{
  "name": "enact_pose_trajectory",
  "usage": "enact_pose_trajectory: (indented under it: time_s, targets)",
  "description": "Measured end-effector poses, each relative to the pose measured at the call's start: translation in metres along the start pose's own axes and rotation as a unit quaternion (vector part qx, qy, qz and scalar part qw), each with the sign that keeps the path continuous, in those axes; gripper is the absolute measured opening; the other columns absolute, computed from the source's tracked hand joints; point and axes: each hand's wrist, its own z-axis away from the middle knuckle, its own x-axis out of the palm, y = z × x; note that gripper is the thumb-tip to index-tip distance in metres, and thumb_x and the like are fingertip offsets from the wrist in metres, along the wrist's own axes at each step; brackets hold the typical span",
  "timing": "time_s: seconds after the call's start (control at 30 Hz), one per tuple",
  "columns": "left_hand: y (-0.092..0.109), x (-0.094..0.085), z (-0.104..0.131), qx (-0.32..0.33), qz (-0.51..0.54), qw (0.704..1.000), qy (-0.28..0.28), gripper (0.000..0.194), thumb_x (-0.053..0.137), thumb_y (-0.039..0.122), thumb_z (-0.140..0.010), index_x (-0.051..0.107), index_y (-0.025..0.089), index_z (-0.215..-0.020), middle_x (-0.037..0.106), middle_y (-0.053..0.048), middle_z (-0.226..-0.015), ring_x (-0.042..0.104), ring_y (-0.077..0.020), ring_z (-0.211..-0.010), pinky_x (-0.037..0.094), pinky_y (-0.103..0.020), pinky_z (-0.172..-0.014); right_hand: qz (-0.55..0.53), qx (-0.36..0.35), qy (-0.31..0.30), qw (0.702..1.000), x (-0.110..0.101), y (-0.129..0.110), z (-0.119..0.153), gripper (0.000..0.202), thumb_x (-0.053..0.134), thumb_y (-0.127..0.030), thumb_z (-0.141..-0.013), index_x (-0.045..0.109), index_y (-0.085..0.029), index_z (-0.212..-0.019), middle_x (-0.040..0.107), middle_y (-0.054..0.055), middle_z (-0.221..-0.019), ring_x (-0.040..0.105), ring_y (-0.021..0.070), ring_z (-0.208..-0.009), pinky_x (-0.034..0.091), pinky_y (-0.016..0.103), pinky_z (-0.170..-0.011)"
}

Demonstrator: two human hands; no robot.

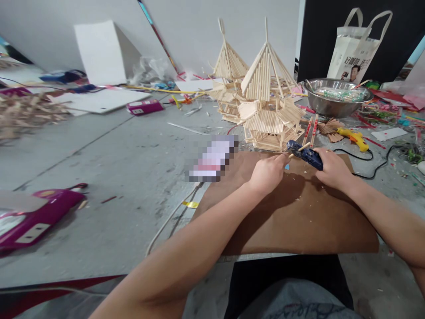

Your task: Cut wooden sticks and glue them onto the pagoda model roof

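My left hand [269, 173] is closed around a thin wooden stick [303, 146], pinching it near its lower end. My right hand [334, 168] grips a dark blue hand tool [308, 156], which looks like a cutter. The stick lies across the head of this tool, and whether its jaws touch the wood cannot be made out. Both hands are above a brown board [282, 221]. Just beyond them stands a pagoda-like model built of wooden sticks [267, 119], with a pointed roof and a tall tip. A second, similar stick model [229, 66] is behind it.
A blurred-out phone [214, 159] with a white cable lies left of the board. To the right are a yellow glue gun [355, 138], red-marked chopsticks [312, 130] and a steel bowl [338, 99]. Magenta boxes [43, 215] and a stick pile [28, 110] lie left.
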Motion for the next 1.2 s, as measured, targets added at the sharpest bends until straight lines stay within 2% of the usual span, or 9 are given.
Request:
enact_pose_trajectory:
  time_s: [0.3,0.67,1.03,1.2]
  targets:
    - [0.000,0.001,0.000,0.003,-0.011,1.000,-0.001,0.026,0.036,0.021,-0.087,0.061,0.013,-0.089,0.067,-0.008,-0.076,0.061,-0.0138,-0.067,0.043,-0.022,-0.059,0.013,0.021,-0.026,0.999,-0.004,-0.003,0.000,0.048,0.046,-0.017,-0.065,0.049,-0.010,-0.112,0.061,0.016,-0.105,0.056,0.0286,-0.097,0.042,0.037,-0.083]
    - [0.002,0.003,0.001,0.004,0.000,1.000,-0.006,0.023,0.037,0.021,-0.086,0.060,0.015,-0.088,0.068,-0.007,-0.080,0.063,-0.0152,-0.073,0.046,-0.024,-0.064,0.059,0.062,-0.068,0.994,-0.005,-0.003,-0.002,0.038,0.046,-0.022,-0.067,0.050,-0.015,-0.104,0.065,0.011,-0.096,0.060,0.0260,-0.087,0.041,0.032,-0.070]
    - [0.002,0.008,0.000,-0.015,0.045,0.999,-0.011,0.026,0.036,0.026,-0.088,0.059,0.014,-0.083,0.067,-0.008,-0.074,0.063,-0.0180,-0.070,0.045,-0.027,-0.064,0.105,0.104,-0.119,0.982,-0.012,-0.008,-0.005,0.037,0.048,-0.032,-0.072,0.051,-0.016,-0.106,0.067,0.012,-0.092,0.062,0.0282,-0.083,0.039,0.031,-0.063]
    - [0.003,0.007,-0.001,-0.031,0.062,0.997,-0.034,0.025,0.036,0.025,-0.087,0.059,0.014,-0.083,0.067,-0.008,-0.076,0.063,-0.0178,-0.071,0.044,-0.026,-0.066,0.116,0.102,-0.130,0.980,-0.011,-0.008,-0.006,0.035,0.048,-0.032,-0.073,0.053,-0.016,-0.104,0.067,0.013,-0.089,0.063,0.0283,-0.082,0.039,0.031,-0.062]
